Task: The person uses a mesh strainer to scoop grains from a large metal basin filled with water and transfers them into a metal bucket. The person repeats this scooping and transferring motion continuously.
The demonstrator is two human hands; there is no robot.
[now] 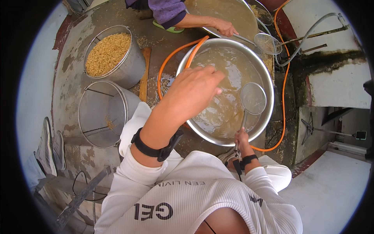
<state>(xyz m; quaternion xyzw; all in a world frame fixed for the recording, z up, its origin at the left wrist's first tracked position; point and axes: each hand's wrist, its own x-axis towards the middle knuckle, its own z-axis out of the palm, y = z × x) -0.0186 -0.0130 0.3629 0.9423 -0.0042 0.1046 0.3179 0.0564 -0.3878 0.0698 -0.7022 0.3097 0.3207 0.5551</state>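
Note:
My right hand (242, 139) grips the handle of a round fine-mesh strainer (253, 98) near the front right of a large metal basin (271, 90). The mesh is over cloudy water (230, 76); whether it touches the surface I cannot tell. Above the left part of the basin, my left hand (197, 89) hangs with loosely bent fingers. Thumb and fingers are apart with nothing visible between them, though the palm is hidden. An orange hose (195, 52) runs over the basin's back-left rim, and its lower part disappears behind my left hand.
Another person's hand (226, 27) holds a second strainer (267, 44) beside a farther basin (251, 11). At left stand a metal bucket (133, 65) of golden grain (108, 54) and a second container (102, 114) with a few grains. A wooden board (145, 76) lies between buckets and hose.

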